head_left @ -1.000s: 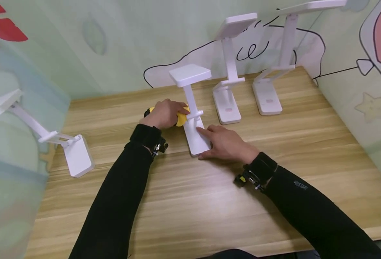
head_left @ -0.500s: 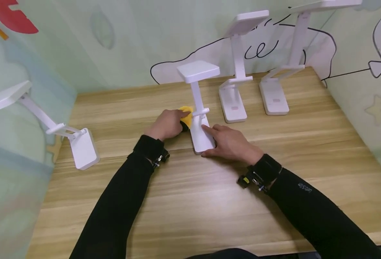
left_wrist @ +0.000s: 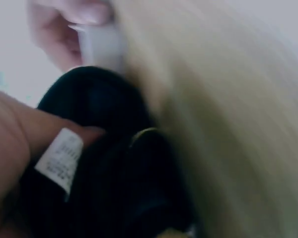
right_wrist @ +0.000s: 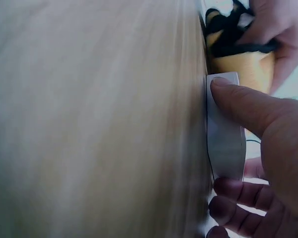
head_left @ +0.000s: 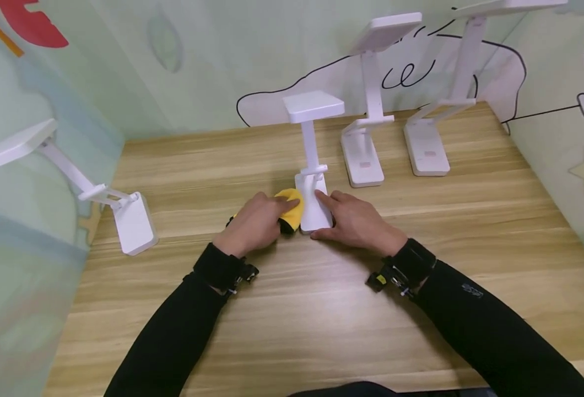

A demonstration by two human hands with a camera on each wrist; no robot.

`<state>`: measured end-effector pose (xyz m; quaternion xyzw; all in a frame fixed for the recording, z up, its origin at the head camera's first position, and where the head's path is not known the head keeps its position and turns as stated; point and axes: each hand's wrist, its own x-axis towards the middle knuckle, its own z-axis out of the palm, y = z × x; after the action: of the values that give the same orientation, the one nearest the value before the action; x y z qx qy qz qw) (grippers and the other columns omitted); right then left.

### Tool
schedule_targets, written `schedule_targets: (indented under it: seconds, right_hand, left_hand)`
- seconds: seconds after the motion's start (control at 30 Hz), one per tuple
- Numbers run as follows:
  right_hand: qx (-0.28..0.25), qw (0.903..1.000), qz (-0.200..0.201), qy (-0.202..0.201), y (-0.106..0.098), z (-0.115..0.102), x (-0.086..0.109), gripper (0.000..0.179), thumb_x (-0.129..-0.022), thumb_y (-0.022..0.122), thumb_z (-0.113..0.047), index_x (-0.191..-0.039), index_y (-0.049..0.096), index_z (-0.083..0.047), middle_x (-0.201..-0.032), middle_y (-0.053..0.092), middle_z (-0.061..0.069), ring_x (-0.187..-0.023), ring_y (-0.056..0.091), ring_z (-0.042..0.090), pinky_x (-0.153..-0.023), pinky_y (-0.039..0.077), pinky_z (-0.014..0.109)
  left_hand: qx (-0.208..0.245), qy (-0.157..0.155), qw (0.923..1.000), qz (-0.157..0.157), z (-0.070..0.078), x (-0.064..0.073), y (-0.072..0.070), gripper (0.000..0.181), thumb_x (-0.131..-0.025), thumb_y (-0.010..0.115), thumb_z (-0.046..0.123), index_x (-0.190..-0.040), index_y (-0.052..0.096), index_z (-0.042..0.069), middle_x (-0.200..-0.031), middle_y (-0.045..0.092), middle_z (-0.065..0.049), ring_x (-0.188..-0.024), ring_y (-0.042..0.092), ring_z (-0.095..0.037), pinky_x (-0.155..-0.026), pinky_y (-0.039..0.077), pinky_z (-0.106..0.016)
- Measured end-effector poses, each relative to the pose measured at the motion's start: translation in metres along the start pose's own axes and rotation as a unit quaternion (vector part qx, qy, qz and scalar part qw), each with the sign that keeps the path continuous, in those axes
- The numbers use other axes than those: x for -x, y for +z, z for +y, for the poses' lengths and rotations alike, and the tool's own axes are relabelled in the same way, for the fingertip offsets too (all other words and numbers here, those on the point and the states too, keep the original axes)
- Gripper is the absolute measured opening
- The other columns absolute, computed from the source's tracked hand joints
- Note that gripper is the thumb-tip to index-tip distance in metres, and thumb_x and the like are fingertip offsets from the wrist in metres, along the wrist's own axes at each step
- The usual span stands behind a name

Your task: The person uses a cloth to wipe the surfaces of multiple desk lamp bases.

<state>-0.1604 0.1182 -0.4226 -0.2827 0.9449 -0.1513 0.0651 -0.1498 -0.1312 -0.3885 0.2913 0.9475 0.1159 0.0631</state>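
Note:
A white folding desk lamp [head_left: 313, 207] stands upright at mid table, its flat head above the base. My left hand [head_left: 254, 220] grips a cloth [head_left: 292, 205], yellow on one face and black on the other, against the left side of the lamp's base. In the left wrist view the thumb lies on the black face, by a white label [left_wrist: 63, 156]. My right hand [head_left: 356, 220] holds the base from the right. The right wrist view shows its thumb on the base's near end [right_wrist: 226, 129], with fingertips at the long side. Part of the cloth is hidden under my left hand.
Two more white lamps [head_left: 363, 157] [head_left: 427, 149] stand at the back right, near the wall. Another lamp [head_left: 135, 223] stands at the left edge, its head leaning out left. The wooden table [head_left: 322, 331] meets printed walls behind and at the sides.
My left hand has drawn the cloth toward me along the base's left side, from beside the hinge to near the front end. The right hand stays on the base; the view has shifted slightly.

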Motion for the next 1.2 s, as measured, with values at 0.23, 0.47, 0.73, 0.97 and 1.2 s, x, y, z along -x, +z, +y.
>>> schedule_targets:
  seconds: [0.23, 0.47, 0.73, 0.97, 1.2]
  right_hand:
    - [-0.050, 0.9985, -0.020, 0.002, -0.003, 0.011, 0.004, 0.098, -0.089, 0.084, -0.047, -0.163, 0.036, -0.004, -0.129, 0.063, 0.016, -0.107, 0.063, 0.028, -0.095, 0.055, 0.048]
    - [-0.056, 0.9982, -0.021, -0.003, -0.005, 0.013, 0.004, 0.096, -0.091, 0.082, -0.048, -0.163, 0.037, -0.003, -0.127, 0.064, 0.016, -0.105, 0.063, 0.027, -0.096, 0.055, 0.048]
    - [-0.142, 0.9889, -0.027, 0.035, -0.020, 0.019, -0.016, 0.068, -0.103, 0.068, -0.043, -0.155, 0.051, -0.003, -0.117, 0.074, 0.013, -0.096, 0.068, 0.024, -0.085, 0.056, 0.043]
    - [-0.163, 0.9805, 0.047, 0.099, -0.018, 0.022, -0.049, 0.036, -0.106, 0.065, -0.034, -0.127, 0.071, -0.006, -0.081, 0.065, 0.008, -0.069, 0.056, 0.022, -0.063, 0.042, 0.032]
    - [-0.167, 0.9791, 0.051, 0.104, -0.014, 0.015, -0.058, 0.024, -0.105, 0.067, -0.028, -0.105, 0.077, -0.006, -0.074, 0.057, 0.004, -0.067, 0.050, 0.021, -0.062, 0.038, 0.031]
  left_hand:
    - [-0.083, 0.035, 0.9956, 0.023, 0.016, -0.021, -0.008, 0.060, -0.095, 0.060, 0.003, -0.152, 0.060, 0.020, -0.155, 0.058, -0.010, -0.112, 0.062, -0.035, -0.090, 0.053, -0.043]
    - [-0.076, 0.021, 0.9968, -0.013, 0.019, -0.033, -0.007, 0.061, -0.093, 0.059, 0.003, -0.151, 0.060, 0.018, -0.155, 0.058, -0.011, -0.127, 0.064, -0.030, -0.104, 0.047, -0.042]
    - [0.035, -0.040, 0.9977, -0.042, 0.010, -0.014, -0.010, 0.068, -0.088, 0.055, -0.005, -0.152, 0.059, 0.018, -0.155, 0.057, -0.013, -0.072, 0.055, -0.024, -0.089, 0.049, -0.037]
    - [0.056, -0.026, 0.9980, -0.017, 0.015, -0.016, -0.003, 0.067, -0.089, 0.057, -0.005, -0.153, 0.058, 0.015, -0.152, 0.060, -0.013, -0.065, 0.045, -0.020, -0.079, 0.048, -0.033]
    - [0.045, -0.065, 0.9965, -0.026, 0.002, 0.007, -0.004, 0.065, -0.086, 0.056, -0.009, -0.148, 0.062, 0.011, -0.144, 0.067, -0.012, -0.062, 0.046, -0.019, -0.068, 0.044, -0.032]
